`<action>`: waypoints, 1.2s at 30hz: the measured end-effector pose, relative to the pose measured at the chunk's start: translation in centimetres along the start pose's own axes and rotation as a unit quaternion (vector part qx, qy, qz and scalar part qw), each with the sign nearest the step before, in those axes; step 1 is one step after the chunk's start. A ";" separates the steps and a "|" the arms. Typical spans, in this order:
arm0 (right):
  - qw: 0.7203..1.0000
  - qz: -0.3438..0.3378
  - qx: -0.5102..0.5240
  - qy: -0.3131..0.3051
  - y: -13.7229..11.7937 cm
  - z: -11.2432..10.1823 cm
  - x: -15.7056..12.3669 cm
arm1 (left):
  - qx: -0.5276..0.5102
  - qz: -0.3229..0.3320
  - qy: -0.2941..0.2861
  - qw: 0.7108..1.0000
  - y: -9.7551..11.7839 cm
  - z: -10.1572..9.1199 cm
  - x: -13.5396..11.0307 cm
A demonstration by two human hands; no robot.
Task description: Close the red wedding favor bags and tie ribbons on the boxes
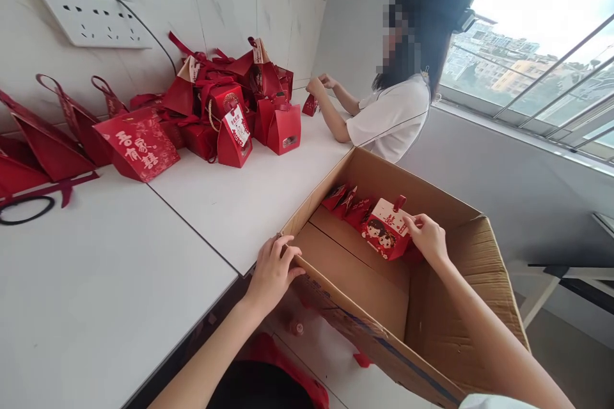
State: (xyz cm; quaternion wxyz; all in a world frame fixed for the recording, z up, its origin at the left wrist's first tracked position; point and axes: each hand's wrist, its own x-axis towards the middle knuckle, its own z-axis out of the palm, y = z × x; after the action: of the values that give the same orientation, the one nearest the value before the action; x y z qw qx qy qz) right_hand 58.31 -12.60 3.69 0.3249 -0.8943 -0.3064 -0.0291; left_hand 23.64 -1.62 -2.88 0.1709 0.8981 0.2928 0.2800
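Note:
My right hand [426,239] reaches into a large open cardboard box [455,268] and pinches the edge of a red gift box [384,233]. Two cartoon figures are printed on its front, and a short red ribbon handle sticks up from its pale top. Behind it, several more red gift boxes [345,204] stand in a row along the far inner wall. My left hand [274,265] grips the near left corner of the cardboard box, its fingers bent over the rim. Part of the cardboard box's floor shows bare.
On the white table [86,275], red gift boxes [211,96] are heaped against the wall. A black ring-shaped cord [29,209] lies at the left. Beyond the cardboard box, a co-worker [398,102] handles a small red box [309,105]. A power strip [91,18] hangs on the wall.

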 end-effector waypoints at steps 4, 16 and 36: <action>0.999 -0.010 0.047 0.003 -0.6 -0.1 0.0 | -0.034 -0.049 -0.047 0.997 1.4 -1.5 0.5; 0.871 -0.334 0.347 -0.103 -12.1 -4.0 -8.8 | -0.480 -0.181 0.069 0.856 8.2 -4.3 3.6; 0.984 0.088 0.157 -0.010 -2.3 4.8 2.7 | -0.059 -0.078 -0.148 0.984 5.4 -1.5 2.6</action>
State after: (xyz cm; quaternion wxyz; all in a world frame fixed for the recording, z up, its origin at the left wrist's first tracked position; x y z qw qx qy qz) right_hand 58.49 -6.94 1.82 0.4598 -0.8558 -0.2301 0.0571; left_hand 26.77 -3.92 1.90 0.2864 0.8923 0.3168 0.1462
